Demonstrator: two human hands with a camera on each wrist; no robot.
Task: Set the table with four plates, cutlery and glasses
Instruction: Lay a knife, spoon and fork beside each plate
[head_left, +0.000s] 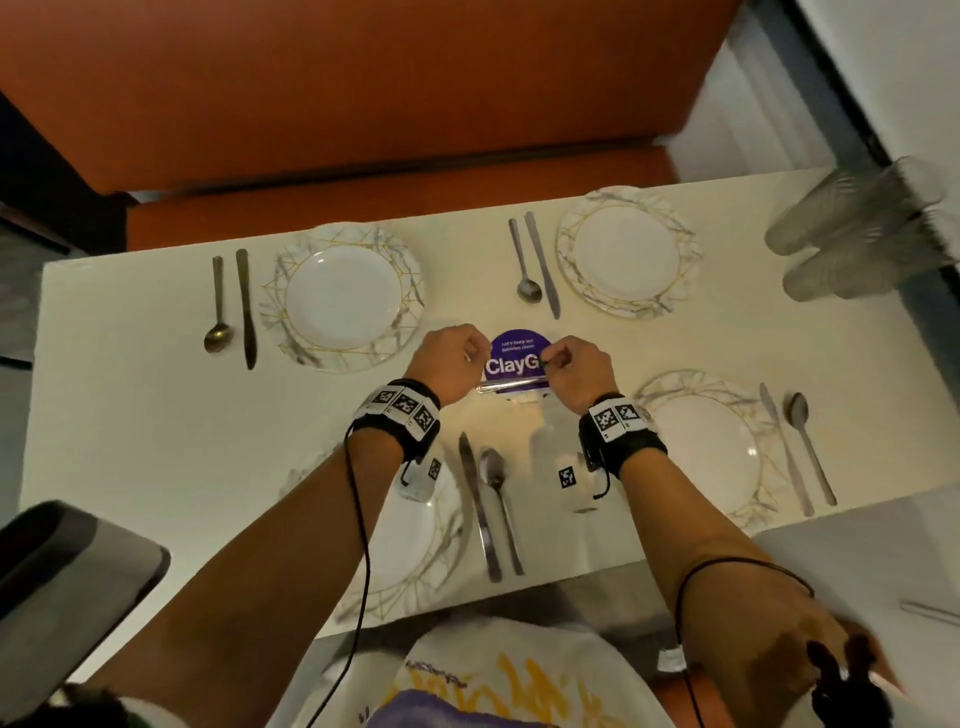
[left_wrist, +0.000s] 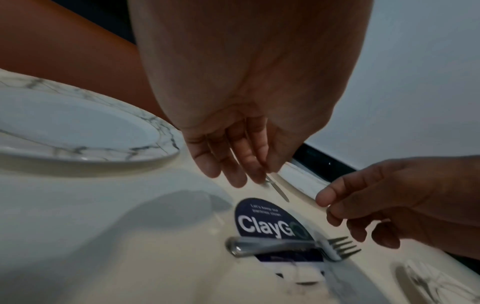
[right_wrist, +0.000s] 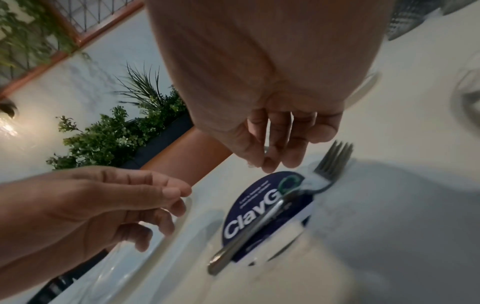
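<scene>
Two relaxed, empty hands above forks; four plates, four knives, four spoons.

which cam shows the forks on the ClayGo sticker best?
Left wrist: the forks lie unobstructed across the sticker, handle ends and tines sharp. Right wrist shows them too, but steeply angled and with the tines blurred. Head view shows only a thin strip of handles between the left hand and right hand.
</scene>
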